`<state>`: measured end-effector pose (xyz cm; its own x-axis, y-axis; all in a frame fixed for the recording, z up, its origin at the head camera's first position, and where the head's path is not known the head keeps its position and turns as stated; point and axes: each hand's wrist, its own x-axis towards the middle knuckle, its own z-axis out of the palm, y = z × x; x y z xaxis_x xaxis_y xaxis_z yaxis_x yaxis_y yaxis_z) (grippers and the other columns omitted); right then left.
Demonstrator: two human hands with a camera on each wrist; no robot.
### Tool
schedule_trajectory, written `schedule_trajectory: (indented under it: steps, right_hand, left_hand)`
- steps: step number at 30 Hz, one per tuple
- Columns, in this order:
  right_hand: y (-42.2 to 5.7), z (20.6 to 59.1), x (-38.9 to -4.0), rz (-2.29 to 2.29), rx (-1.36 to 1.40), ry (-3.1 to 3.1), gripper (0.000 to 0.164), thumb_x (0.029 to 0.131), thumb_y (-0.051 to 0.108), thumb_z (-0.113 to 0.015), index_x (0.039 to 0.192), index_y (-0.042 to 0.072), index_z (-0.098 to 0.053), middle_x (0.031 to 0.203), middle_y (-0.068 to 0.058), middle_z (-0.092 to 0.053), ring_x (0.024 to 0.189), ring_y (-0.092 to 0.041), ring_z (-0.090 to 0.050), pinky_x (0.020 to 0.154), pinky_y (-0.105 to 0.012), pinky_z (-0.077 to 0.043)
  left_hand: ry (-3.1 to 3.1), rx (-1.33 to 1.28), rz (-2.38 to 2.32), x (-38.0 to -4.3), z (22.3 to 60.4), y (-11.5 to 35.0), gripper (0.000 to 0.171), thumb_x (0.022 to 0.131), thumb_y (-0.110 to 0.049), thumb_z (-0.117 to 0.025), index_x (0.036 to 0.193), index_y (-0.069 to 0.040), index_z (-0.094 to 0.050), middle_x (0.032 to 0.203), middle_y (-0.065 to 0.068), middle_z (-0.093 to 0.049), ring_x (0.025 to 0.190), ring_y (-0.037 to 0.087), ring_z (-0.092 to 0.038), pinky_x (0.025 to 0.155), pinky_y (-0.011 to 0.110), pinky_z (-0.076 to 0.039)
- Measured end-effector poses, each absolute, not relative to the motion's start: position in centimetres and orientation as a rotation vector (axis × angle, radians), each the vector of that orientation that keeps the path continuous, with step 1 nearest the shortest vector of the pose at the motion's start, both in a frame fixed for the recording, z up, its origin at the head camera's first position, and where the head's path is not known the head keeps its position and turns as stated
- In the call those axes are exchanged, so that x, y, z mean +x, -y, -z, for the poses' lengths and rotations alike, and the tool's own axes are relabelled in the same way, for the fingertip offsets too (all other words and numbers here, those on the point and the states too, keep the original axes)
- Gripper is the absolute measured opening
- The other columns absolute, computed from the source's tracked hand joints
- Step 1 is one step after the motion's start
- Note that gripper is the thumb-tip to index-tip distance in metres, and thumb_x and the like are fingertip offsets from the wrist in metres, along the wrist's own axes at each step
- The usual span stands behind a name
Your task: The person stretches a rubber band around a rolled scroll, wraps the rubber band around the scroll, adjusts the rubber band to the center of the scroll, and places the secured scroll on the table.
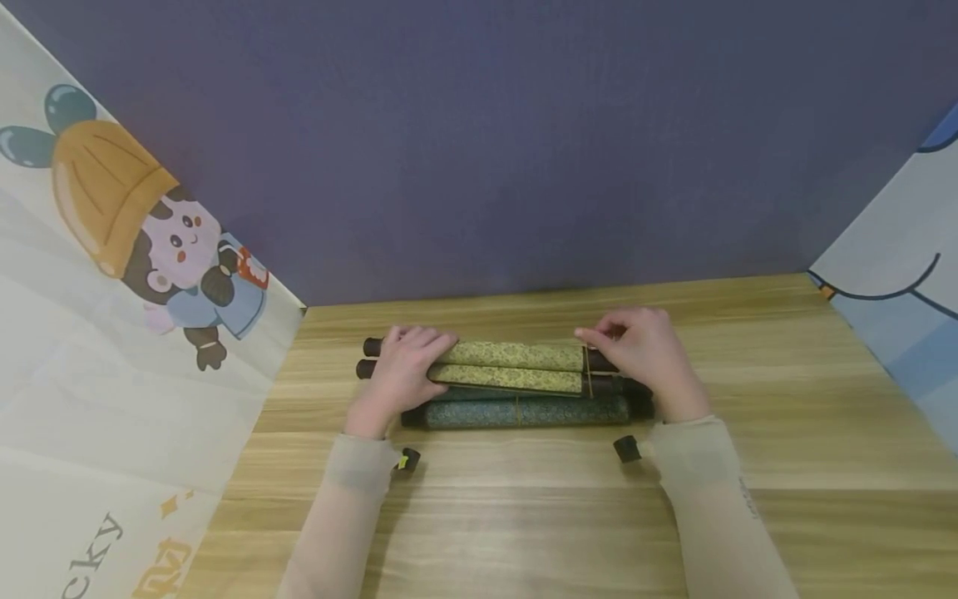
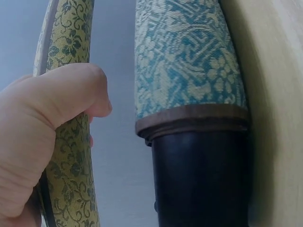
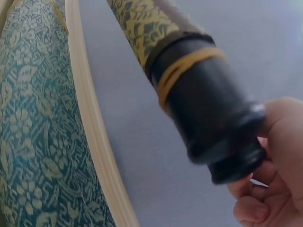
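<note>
Two yellow-green patterned scrolls [image 1: 516, 356] with dark end rods lie side by side. My left hand [image 1: 407, 366] grips them near their left ends, its thumb across the yellow cloth in the left wrist view. A tan rubber band [image 3: 177, 71] loops round the dark right end. My right hand [image 1: 636, 349] is at that end, thumb and forefinger drawn together by the band and fingers curled behind the black knob [image 3: 236, 163]. I cannot tell what its fingertips pinch. Teal patterned scrolls [image 1: 554, 411] lie just in front, partly under the yellow ones.
A thin band [image 1: 516, 410] circles the front teal scroll at its middle. Everything lies on a wood-grain table [image 1: 524, 516]. A plain blue-grey panel [image 1: 524, 150] rises behind it, with printed cartoon sheets [image 1: 90, 399] at the sides. Small black wrist cameras [image 1: 627, 449] show beside the sleeves.
</note>
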<state>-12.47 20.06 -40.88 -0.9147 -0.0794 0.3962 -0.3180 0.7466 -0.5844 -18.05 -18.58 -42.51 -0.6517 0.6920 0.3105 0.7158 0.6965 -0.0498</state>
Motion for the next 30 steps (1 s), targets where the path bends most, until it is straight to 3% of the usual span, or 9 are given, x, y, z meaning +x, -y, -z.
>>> schedule_trajectory:
  steps: [5, 9, 16, 20, 24, 30]
  right_hand:
    - [-19.8, 40.5, -12.3, -1.059, 0.274, 2.647, 0.031, 0.102, 0.035, -0.081, 0.093, 0.006, -0.087, 0.072, -0.002, -0.075, 0.055, -0.014, -0.056, 0.059, -0.034, -0.050]
    - [-19.6, 40.3, -12.2, -1.156, 0.263, 2.649, 0.029, 0.102, 0.035, -0.081, 0.102, 0.007, -0.088, 0.088, -0.010, -0.081, 0.047, -0.018, -0.051, 0.060, -0.034, -0.049]
    - [-19.6, 40.6, -12.4, -1.184, 0.276, 2.708, 0.028, 0.104, 0.034, -0.078, 0.119, 0.011, -0.086, 0.124, -0.014, -0.080, 0.084, -0.024, -0.076, 0.075, -0.039, -0.056]
    - [-19.8, 40.7, -12.4, -1.233, 0.182, 2.795, 0.036, 0.108, 0.036, -0.072, 0.129, 0.009, -0.081, 0.127, -0.017, -0.078, 0.087, -0.033, -0.077, 0.079, -0.046, -0.060]
    - [-19.9, 40.4, -12.2, -1.274, 0.094, 2.869, 0.037, 0.109, 0.039, -0.070, 0.126, 0.009, -0.083, 0.124, -0.016, -0.079, 0.109, -0.036, -0.076, 0.092, -0.056, -0.061]
    - [-19.7, 39.5, -11.9, -1.411, 0.090, 2.867, 0.034, 0.107, 0.038, -0.074, 0.122, 0.010, -0.085, 0.127, -0.015, -0.079, 0.119, -0.037, -0.073, 0.101, -0.059, -0.058]
  left_hand:
    - [2.622, -1.108, 0.106, -18.1, 42.6, 18.4, 0.085, 0.072, -0.031, -0.105, 0.147, -0.018, -0.067, 0.137, 0.005, -0.073, 0.125, 0.032, -0.067, 0.113, 0.056, -0.042]
    - [2.622, -1.091, 0.106, -18.1, 42.6, 18.5, 0.086, 0.071, -0.031, -0.106, 0.147, -0.017, -0.067, 0.137, 0.006, -0.073, 0.125, 0.032, -0.067, 0.113, 0.055, -0.042]
    - [2.597, -1.107, 0.102, -18.2, 42.6, 18.6, 0.085, 0.072, -0.031, -0.105, 0.147, -0.016, -0.067, 0.135, 0.006, -0.073, 0.124, 0.033, -0.067, 0.111, 0.055, -0.042]
    - [2.555, -1.137, 0.103, -18.2, 42.7, 18.4, 0.083, 0.071, -0.031, -0.105, 0.144, -0.017, -0.068, 0.132, 0.005, -0.074, 0.121, 0.032, -0.068, 0.109, 0.055, -0.043]
    - [2.524, -1.162, 0.118, -18.1, 42.7, 18.1, 0.083, 0.070, -0.031, -0.106, 0.142, -0.016, -0.069, 0.130, 0.005, -0.075, 0.119, 0.031, -0.069, 0.109, 0.055, -0.043]
    - [2.527, -1.162, 0.112, -17.9, 42.8, 17.9, 0.084, 0.069, -0.031, -0.106, 0.142, -0.016, -0.069, 0.130, 0.004, -0.075, 0.119, 0.031, -0.069, 0.110, 0.055, -0.043]
